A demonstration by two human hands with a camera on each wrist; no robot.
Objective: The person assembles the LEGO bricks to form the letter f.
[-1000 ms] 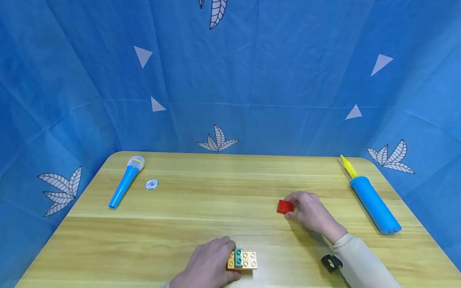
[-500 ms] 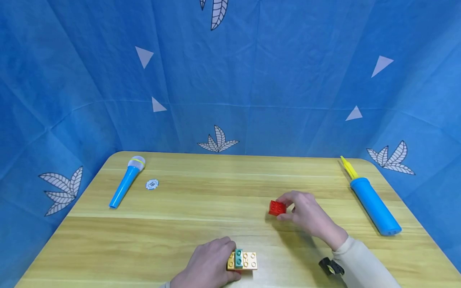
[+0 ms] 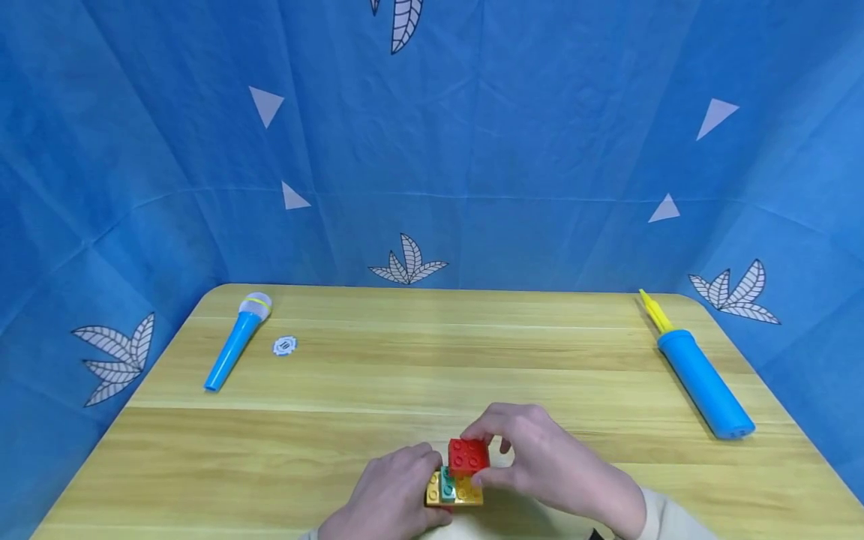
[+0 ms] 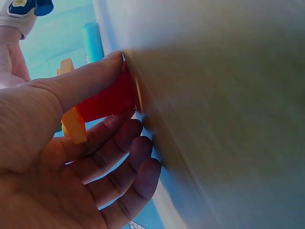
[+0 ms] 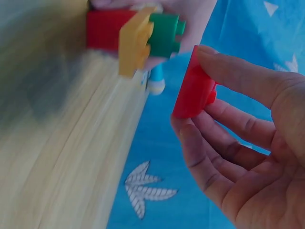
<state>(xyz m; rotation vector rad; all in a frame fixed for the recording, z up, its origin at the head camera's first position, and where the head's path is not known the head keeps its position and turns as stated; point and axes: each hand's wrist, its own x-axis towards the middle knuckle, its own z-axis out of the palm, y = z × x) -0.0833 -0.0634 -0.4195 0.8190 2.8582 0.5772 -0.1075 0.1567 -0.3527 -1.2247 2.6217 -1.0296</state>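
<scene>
My left hand [image 3: 391, 491] grips a small stack of toy building bricks standing on the table. Its base is a red brick [image 5: 106, 29], which the thumb and fingers pinch in the left wrist view. On that lies a thin yellow brick [image 5: 131, 42], topped by a narrow green brick [image 5: 164, 34]. My right hand [image 3: 553, 469] pinches a thin, square red brick [image 3: 467, 455] between thumb and fingers, studs facing up. In the right wrist view a gap shows between this brick and the stack. From the head view it overlaps the yellow brick's right half.
A blue toy microphone [image 3: 232, 349] lies at the table's back left, beside a round chip [image 3: 285, 346] marked 10. On the right lies a blue hand pump [image 3: 702, 382] with a yellow nozzle. Blue cloth [image 3: 472, 150] hangs behind the wooden table [image 3: 270, 450].
My right hand has lifted the red brick off the table and brought it left and nearer, over the stack. My left hand has stayed in place, gripping the stack.
</scene>
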